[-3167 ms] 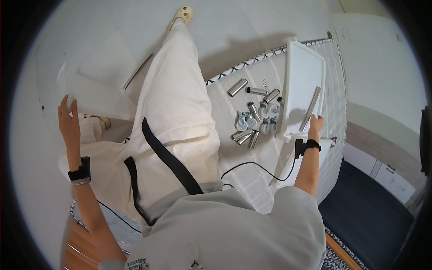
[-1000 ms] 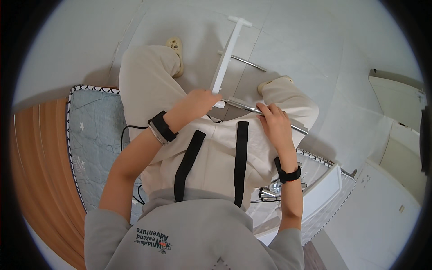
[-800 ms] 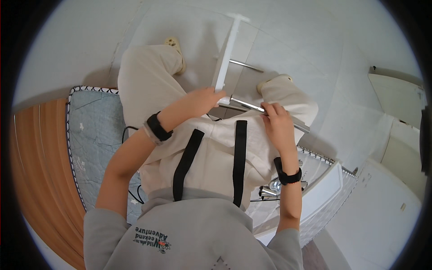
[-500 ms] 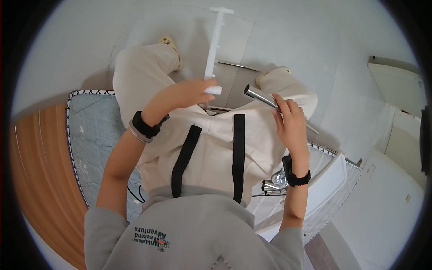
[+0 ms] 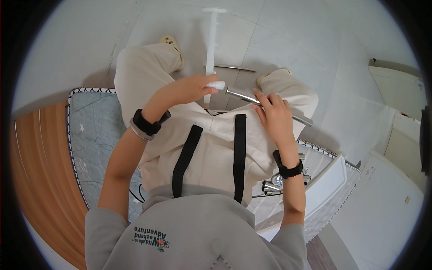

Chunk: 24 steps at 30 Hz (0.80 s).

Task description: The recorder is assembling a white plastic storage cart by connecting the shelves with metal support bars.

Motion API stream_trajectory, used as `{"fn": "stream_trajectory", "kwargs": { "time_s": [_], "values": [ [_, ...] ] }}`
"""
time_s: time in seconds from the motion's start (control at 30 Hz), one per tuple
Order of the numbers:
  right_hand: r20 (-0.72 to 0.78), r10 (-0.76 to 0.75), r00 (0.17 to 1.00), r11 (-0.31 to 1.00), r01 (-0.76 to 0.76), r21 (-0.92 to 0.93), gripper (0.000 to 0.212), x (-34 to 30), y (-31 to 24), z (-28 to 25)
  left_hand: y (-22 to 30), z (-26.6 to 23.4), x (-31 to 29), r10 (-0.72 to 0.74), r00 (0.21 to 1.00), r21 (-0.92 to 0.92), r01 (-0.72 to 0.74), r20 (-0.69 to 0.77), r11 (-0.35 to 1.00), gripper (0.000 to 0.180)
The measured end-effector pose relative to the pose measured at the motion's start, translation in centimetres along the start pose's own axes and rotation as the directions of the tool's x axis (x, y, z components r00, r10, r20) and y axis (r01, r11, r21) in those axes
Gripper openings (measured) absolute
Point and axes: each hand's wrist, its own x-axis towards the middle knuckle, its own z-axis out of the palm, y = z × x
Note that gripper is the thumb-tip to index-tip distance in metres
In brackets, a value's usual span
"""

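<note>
My left hand [image 5: 189, 90] grips the near end of a long white bar [image 5: 210, 49] that points away from me and ends in a short crosspiece. My right hand [image 5: 274, 118] is closed on a shiny metal tube [image 5: 245, 96] lying slantwise over my right knee. The tube's free end sits just right of the white bar's gripped end, a small gap apart. A second metal rod [image 5: 231, 68] lies on the tiled floor beyond my hands. Both wrists wear black bands.
I sit on a grey-blue mat [image 5: 92, 135] with a black-and-white trim. Several short metal tubes and fittings [image 5: 276, 182] lie by a white board [image 5: 328, 186] at my right hip. Wood flooring [image 5: 40, 180] runs along the left, white cabinets [image 5: 396, 130] on the right.
Three seconds ago I faced the mat with the parts and my hands were apart. Since then I turned; in the last second my left hand lifted the white bar and my right raised the tube.
</note>
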Motion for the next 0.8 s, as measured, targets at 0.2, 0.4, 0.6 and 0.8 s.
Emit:
{"fn": "stream_trajectory", "kwargs": {
  "time_s": [0.2,0.4,0.6,0.8],
  "values": [
    [0.062,-0.023,0.998,0.999,0.025,-0.024,0.029,1.7,0.4,0.5,-0.3,-0.4,0.0,-0.018,1.0,-0.003,0.018,0.004,1.0,0.025],
    [0.048,-0.101,0.994,0.995,0.101,-0.008,0.03,4.4,1.4,0.8,-1.7,-1.7,0.9,0.04,0.997,-0.014,-0.041,-0.062,0.999,0.034],
    [0.046,-0.19,0.981,0.982,0.191,-0.008,0.028,7.6,1.8,0.2,-1.5,-3.5,1.6,-0.075,0.997,0.049,0.074,0.018,0.996,0.043],
    [0.061,-0.211,0.976,0.977,0.209,0.026,0.027,9.1,1.4,0.0,-0.6,-3.2,2.1,-0.214,0.953,-0.123,0.191,-0.215,0.974,0.055]
  ]
}}
